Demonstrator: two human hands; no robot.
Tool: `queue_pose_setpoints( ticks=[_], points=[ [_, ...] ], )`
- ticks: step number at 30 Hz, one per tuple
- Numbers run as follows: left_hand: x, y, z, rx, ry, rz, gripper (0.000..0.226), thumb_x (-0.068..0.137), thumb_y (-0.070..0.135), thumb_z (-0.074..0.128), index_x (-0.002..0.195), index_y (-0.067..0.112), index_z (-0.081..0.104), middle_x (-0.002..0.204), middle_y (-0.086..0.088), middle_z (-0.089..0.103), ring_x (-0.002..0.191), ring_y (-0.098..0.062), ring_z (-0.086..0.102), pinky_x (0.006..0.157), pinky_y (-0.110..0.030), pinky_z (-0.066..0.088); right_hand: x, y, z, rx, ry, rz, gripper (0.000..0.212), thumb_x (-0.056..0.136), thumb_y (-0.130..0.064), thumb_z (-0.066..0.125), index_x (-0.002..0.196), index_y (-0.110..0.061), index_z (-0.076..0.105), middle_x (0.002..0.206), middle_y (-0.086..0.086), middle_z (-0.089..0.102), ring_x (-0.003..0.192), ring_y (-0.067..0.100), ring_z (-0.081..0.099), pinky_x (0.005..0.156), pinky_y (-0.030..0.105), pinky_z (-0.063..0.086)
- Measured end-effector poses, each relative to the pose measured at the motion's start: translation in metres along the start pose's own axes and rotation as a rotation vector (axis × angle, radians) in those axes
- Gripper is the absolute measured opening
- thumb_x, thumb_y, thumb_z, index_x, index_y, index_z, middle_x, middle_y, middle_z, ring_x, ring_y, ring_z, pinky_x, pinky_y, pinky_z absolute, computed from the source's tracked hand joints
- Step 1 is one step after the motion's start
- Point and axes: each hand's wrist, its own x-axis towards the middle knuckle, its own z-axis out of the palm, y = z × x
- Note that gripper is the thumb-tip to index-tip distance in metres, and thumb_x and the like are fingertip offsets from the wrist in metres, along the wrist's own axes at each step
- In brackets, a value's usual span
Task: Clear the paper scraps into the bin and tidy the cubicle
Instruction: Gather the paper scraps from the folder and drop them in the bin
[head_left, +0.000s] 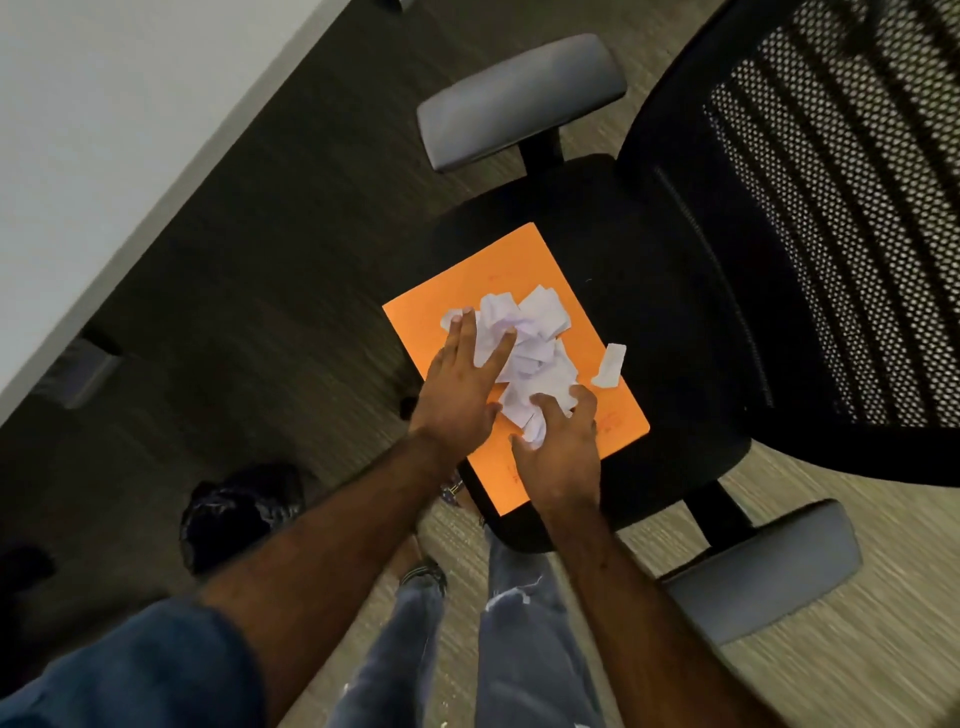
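Observation:
A pile of white paper scraps (535, 348) lies on an orange folder (511, 265), which rests on the black seat of an office chair (670, 312). My left hand (460, 384) lies flat with fingers spread against the pile's left side. My right hand (563, 449) curls around the near edge of the pile, fingers closing on some scraps. One loose scrap (609, 365) lies apart at the folder's right edge.
The chair has a mesh back (841, 218) and two grey armrests (519, 98) (763, 571). A white desk (104, 130) runs along the upper left. A dark bin with a black liner (239, 512) stands on the carpet at the lower left. My legs are below.

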Motion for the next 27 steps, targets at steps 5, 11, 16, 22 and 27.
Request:
queue_pose_setpoints(
  ticks=[5, 11, 16, 22, 27],
  points=[
    [0.005, -0.001, 0.016, -0.019, 0.044, 0.039, 0.081, 0.087, 0.033, 0.082, 0.155, 0.016, 0.042, 0.168, -0.026, 0.024, 0.155, -0.046, 0.025, 0.116, -0.055, 0.043, -0.004, 0.004, 0.002, 0.057, 0.064, -0.004, 0.048, 0.088, -0.034, 0.083, 0.131, -0.020, 0.066, 0.159, 0.005, 0.033, 0.136, 0.028, 0.053, 0.101, 0.041, 0.058],
    [0.003, -0.001, 0.025, -0.003, 0.076, 0.060, 0.059, 0.083, 0.010, 0.081, 0.136, -0.002, 0.058, 0.152, -0.029, 0.048, 0.141, -0.046, 0.047, 0.109, -0.053, 0.051, -0.012, -0.002, -0.004, 0.113, 0.119, -0.015, 0.046, 0.085, -0.032, 0.086, 0.126, -0.021, 0.067, 0.155, -0.001, 0.034, 0.133, 0.021, 0.054, 0.101, 0.040, 0.059],
    [0.000, -0.005, 0.032, -0.087, 0.152, 0.069, 0.051, 0.085, 0.004, 0.076, 0.132, -0.006, 0.058, 0.137, -0.022, 0.058, 0.127, -0.038, 0.056, 0.107, -0.044, 0.052, -0.020, -0.008, -0.012, 0.175, 0.185, 0.002, 0.045, 0.082, -0.032, 0.090, 0.121, -0.023, 0.070, 0.154, -0.002, 0.037, 0.128, 0.004, 0.046, 0.097, 0.021, 0.052],
    [-0.012, -0.008, 0.042, -0.254, 0.328, -0.019, 0.043, 0.089, 0.003, 0.072, 0.129, -0.011, 0.061, 0.130, -0.026, 0.063, 0.123, -0.039, 0.061, 0.103, -0.042, 0.054, -0.033, -0.023, -0.017, 0.234, 0.244, -0.049, 0.043, 0.077, -0.018, 0.094, 0.115, -0.013, 0.073, 0.149, 0.013, 0.046, 0.120, -0.039, 0.021, 0.089, -0.013, 0.023],
    [-0.028, -0.009, 0.045, -0.466, 0.362, -0.064, 0.046, 0.093, 0.005, 0.066, 0.138, -0.005, 0.058, 0.141, -0.022, 0.058, 0.133, -0.037, 0.055, 0.111, -0.044, 0.048, -0.041, -0.032, -0.015, 0.221, 0.280, -0.171, 0.048, 0.074, -0.014, 0.095, 0.116, -0.010, 0.072, 0.145, 0.019, 0.049, 0.129, -0.031, 0.025, 0.098, -0.007, 0.029]
  ],
)
